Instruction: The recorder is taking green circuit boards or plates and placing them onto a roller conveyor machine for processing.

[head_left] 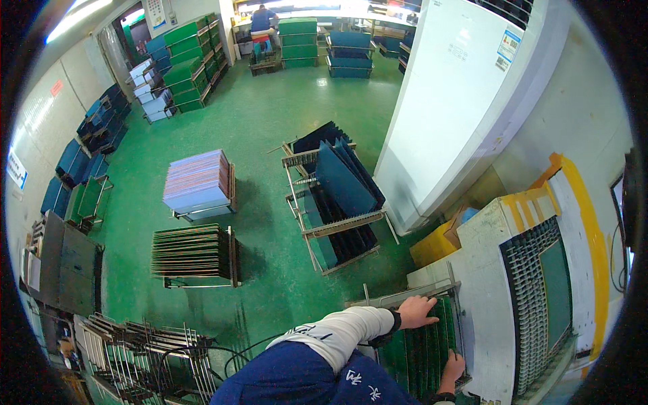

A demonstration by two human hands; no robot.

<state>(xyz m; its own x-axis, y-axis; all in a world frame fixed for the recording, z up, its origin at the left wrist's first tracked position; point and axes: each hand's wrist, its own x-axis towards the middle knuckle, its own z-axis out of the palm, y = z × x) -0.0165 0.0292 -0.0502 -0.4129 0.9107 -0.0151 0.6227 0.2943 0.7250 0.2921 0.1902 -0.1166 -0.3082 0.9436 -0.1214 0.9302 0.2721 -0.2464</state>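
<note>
Several thin green boards (408, 361) stand on edge, side by side, in a metal rack (391, 297) at the lower right. Over the far end of these boards lies my left hand (415, 312), its fingers spread and the tips touching the board edges. At the near right end, my right hand (453, 371) has its fingers closed at the edge of a green board (444, 327). The lower parts of the boards are hidden inside the rack. A white sleeve and a dark wristband show on my left arm; another dark band is on my right wrist.
Right of the rack is a roller conveyor (530, 310) carrying a green panel (555, 287). Beyond stands a tall white cabinet (452, 88). Racks of dark blue boards (344, 179) and thin panels (191, 251) stand on the floor. Empty metal racks (148, 351) crowd the lower left.
</note>
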